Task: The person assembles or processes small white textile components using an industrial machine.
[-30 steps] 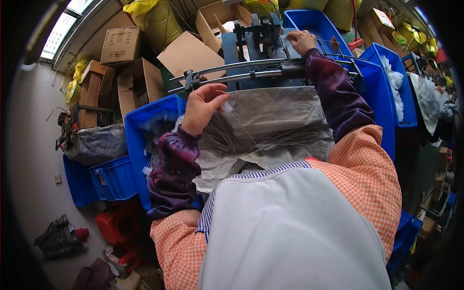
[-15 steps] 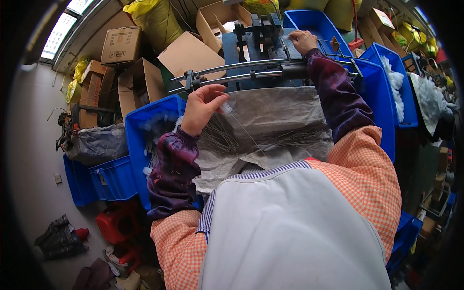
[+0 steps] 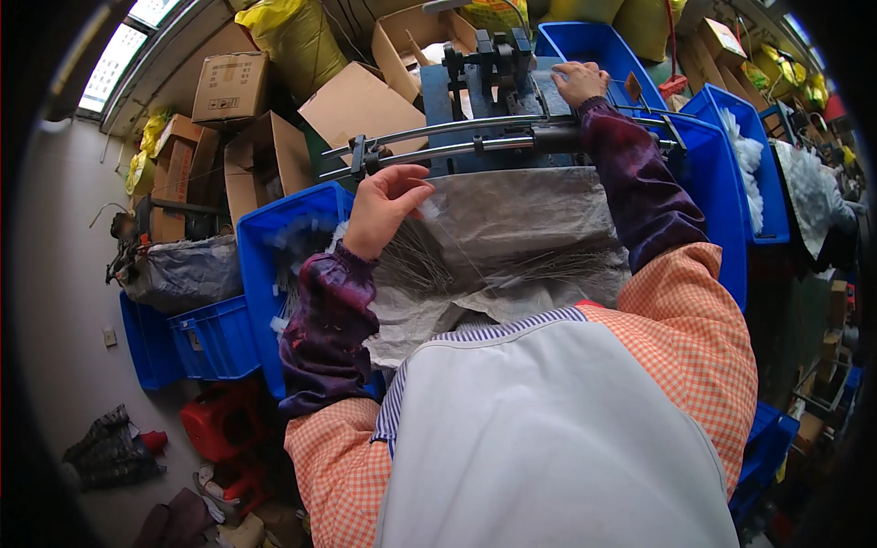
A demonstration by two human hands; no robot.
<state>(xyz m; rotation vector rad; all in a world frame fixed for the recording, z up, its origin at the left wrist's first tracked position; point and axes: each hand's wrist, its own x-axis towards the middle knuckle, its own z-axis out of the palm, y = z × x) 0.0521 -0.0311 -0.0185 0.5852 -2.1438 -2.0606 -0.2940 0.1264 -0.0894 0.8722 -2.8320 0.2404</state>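
From my remote seat, I see my left grip (image 3: pixel 385 212) with thumb and forefinger together, clamped on a small pale piece (image 3: pixel 428 209) that blurs at the fingertips; a thin strand (image 3: pixel 469 250) seems to run down from it, too faint to follow to its end. My right grip (image 3: pixel 580 84) lies up and to the right of the left one, fingers bent over the flat plate beside the blue machine (image 3: pixel 505 66); I cannot tell whether they close on anything. Two metal rods (image 3: pixel 502 142) cross between my two grips, just above the left one. Below the left grip, dark wires (image 3: pixel 416 260) lie in a loose bundle on a grey sheet (image 3: pixel 530 201), and a second wire bundle (image 3: pixel 557 260) sits farther right. A blue crate (image 3: pixel 256 274) stands to the left of the left grip. To hold this well, I judge the left pinch should be light but sure, near the edge of the piece, with the strand hanging free of the wires beneath. The right fingertips, I think, should rest clear of the machine's moving parts, and both wrists should stay off the rods.
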